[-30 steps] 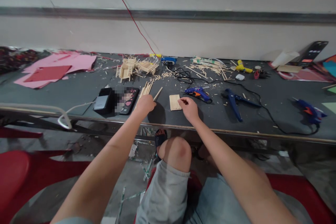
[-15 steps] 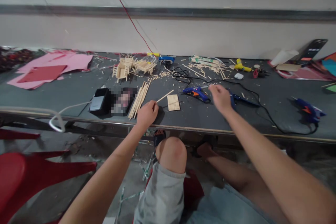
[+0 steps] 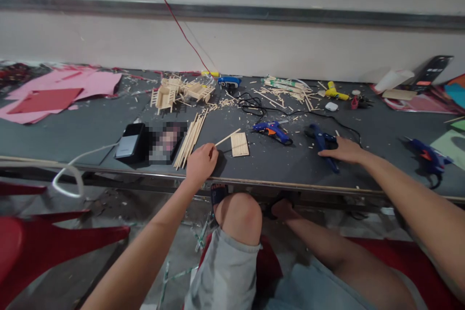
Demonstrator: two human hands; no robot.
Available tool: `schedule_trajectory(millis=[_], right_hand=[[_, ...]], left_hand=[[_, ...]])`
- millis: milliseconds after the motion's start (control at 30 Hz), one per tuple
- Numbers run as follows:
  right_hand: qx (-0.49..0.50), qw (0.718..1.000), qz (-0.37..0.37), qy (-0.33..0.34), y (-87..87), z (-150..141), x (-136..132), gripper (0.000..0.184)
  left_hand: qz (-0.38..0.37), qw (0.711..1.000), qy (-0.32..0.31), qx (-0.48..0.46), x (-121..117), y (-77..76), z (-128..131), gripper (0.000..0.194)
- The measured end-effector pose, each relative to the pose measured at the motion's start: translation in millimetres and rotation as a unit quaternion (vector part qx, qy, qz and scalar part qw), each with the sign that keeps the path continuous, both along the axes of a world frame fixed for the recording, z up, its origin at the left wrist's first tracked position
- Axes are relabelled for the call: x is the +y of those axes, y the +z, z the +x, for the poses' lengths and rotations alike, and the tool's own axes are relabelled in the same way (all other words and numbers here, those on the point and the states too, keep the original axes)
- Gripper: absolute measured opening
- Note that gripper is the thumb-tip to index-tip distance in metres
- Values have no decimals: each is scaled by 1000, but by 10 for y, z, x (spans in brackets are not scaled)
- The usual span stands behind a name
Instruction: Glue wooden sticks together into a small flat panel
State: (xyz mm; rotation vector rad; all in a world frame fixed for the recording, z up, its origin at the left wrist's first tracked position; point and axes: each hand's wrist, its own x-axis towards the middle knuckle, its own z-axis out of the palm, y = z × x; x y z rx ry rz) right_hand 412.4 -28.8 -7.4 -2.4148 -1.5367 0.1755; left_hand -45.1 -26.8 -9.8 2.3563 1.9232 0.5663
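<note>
My left hand [image 3: 201, 162] rests at the table's front edge, closed around a thin wooden stick [image 3: 228, 136] that points up and to the right. Just right of it lies a small flat panel of glued sticks [image 3: 240, 144]. A bundle of long sticks [image 3: 189, 138] lies to the left of that hand. My right hand [image 3: 343, 150] has reached far right and lies on the handle of a dark blue glue gun [image 3: 323, 139], with its fingers laid over the handle. A second blue glue gun with an orange trigger [image 3: 273, 130] lies between the panel and my right hand.
A black box [image 3: 130, 142] and a phone [image 3: 167, 142] sit left of the sticks. Small stick models [image 3: 179, 92] stand further back. Pink and red paper [image 3: 54, 94] covers the far left. A third glue gun [image 3: 428, 154], black cords, loose stick scraps, and a red chair [image 3: 43, 247] surround me.
My right hand left the stick panel, swept right across the table and came down on the dark blue glue gun. My left hand drew back slightly with the single stick.
</note>
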Motion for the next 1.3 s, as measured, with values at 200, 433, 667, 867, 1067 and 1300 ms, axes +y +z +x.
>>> schedule_trajectory(millis=[200,433,667,867,1067,1300], right_hand=[[-24,989,-140,-43,317,-304,-22,62],[36,995,-91,18,661,-909,-42,46],[208,954,-94,195,849,-1720,-446,25],[252,938,-104,213,855,-1879,-535,22],[242,939,-88,227,882,-1911,-572,17],[225,943,-88,229,912,-1920,-588,14]], left_hand=[[-4,1000,-14,-8,11,-18,-15,27],[-25,998,-46,-34,-36,46,21,39],[-28,986,-127,-102,-360,291,251,43],[-34,986,-136,-86,-479,357,259,43],[-27,986,-142,-82,-559,414,260,43],[-28,987,-140,-68,-622,447,238,43]])
